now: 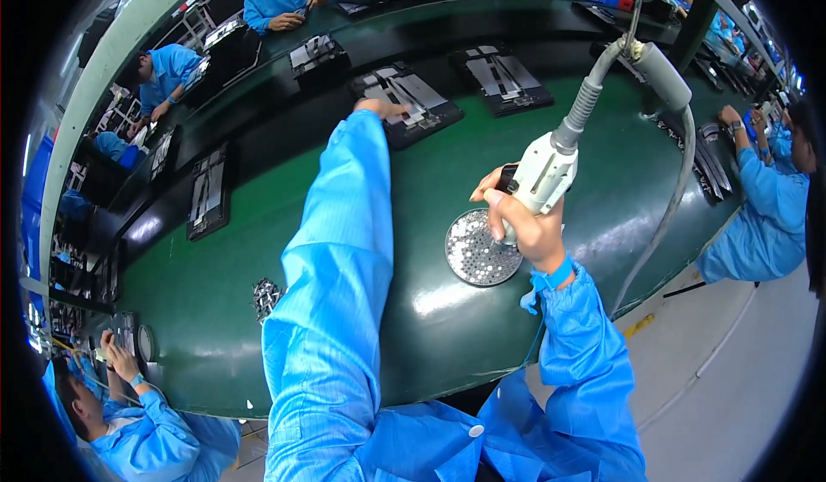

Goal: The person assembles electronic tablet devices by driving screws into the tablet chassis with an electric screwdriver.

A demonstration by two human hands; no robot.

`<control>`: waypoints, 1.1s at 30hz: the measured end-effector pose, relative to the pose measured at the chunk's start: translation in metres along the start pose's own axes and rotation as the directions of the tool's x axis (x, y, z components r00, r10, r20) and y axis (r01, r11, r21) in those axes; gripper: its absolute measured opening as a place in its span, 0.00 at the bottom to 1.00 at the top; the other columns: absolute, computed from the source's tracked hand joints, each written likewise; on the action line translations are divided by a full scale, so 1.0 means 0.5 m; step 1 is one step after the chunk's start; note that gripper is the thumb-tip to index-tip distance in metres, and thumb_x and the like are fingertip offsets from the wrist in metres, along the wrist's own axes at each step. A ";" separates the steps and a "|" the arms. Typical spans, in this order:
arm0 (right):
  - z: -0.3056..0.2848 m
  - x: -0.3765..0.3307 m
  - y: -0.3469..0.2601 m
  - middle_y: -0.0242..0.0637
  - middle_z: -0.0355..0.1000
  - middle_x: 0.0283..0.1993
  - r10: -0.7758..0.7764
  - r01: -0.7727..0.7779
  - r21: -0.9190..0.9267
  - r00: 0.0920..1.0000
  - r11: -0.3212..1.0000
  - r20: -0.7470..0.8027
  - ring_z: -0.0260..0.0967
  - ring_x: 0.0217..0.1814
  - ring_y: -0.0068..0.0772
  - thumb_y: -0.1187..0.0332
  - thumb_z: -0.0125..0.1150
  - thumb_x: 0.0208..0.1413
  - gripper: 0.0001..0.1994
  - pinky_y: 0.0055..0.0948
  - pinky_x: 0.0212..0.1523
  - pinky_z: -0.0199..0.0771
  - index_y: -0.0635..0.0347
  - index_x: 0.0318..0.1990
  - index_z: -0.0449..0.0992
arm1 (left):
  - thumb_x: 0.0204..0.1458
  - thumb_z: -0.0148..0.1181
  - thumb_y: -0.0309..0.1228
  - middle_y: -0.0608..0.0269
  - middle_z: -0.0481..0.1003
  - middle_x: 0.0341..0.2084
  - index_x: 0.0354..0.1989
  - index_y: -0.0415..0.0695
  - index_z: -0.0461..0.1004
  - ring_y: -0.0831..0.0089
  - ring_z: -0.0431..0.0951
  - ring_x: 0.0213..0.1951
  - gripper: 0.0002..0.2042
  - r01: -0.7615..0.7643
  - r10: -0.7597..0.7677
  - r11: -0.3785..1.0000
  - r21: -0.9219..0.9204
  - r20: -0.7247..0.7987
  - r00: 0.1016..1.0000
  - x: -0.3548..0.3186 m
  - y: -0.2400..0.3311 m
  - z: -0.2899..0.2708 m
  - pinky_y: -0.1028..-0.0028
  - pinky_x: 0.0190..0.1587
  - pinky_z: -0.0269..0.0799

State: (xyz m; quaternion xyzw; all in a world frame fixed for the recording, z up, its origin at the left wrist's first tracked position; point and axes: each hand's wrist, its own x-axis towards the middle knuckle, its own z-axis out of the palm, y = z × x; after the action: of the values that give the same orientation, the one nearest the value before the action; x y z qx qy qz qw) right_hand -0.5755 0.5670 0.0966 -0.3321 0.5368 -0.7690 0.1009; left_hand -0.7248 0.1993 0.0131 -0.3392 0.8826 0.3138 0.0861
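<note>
My left hand (383,109) reaches far forward over the left side of an opened tablet (422,104) with pale inner parts showing. Its fingers are blurred, so whether they grip the tablet cannot be made out. In my right hand (535,234) is a white electric screwdriver (544,177), its thick grey cable end up and its lower end toward me. The fingers wrap round its body, and a blue band circles that wrist. Partly beneath this hand, a round dish (476,277) with many small light pieces rests on the green tabletop (430,319).
Other opened tablets (502,78) lie along the dark strip (292,129) beyond the green surface, one more (209,191) at left. A small pile of dark and silver bits (267,297) lies beside my left sleeve. The screwdriver cable (684,172) loops down at right. Co-workers in blue sit around.
</note>
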 end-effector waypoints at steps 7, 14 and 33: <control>0.005 0.000 0.007 0.39 0.75 0.28 0.008 -0.009 0.094 1.000 0.996 0.004 0.65 0.18 0.18 0.78 0.59 0.55 0.03 0.20 0.20 0.67 0.70 0.35 0.75 | 0.50 0.67 0.46 0.32 0.76 0.43 0.50 0.24 0.68 0.44 0.78 0.46 0.33 -0.317 0.040 0.894 -0.315 -0.650 0.759 -0.046 -0.043 -0.003 0.59 0.56 0.70; 0.020 -0.008 0.004 0.38 0.70 0.21 -0.035 0.037 -0.114 0.999 0.993 0.014 0.63 0.18 0.21 0.73 0.52 0.58 0.09 0.25 0.28 0.68 0.71 0.39 0.73 | 0.62 0.58 0.32 0.55 0.77 0.39 0.55 0.33 0.65 0.75 0.77 0.38 0.19 -0.393 0.155 0.431 -0.812 -0.362 0.919 -0.567 -0.205 0.037 0.74 0.40 0.75; 0.113 -0.025 0.011 0.39 0.64 0.15 -0.004 -0.005 0.059 0.989 0.998 0.146 0.67 0.23 0.30 0.71 0.52 0.58 0.12 0.26 0.25 0.65 0.77 0.39 0.72 | 0.49 0.70 0.29 0.58 0.75 0.30 0.36 0.42 0.81 0.65 0.75 0.29 0.08 -0.206 0.160 0.978 0.042 -0.782 0.603 -0.909 -0.477 0.053 0.68 0.31 0.71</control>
State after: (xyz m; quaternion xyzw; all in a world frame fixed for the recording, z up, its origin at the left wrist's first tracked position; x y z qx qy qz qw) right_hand -0.5323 0.5284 0.0984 -0.3844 0.5048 -0.7582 0.1501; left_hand -0.2278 0.3265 0.0398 -0.3517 0.8535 0.1654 -0.3469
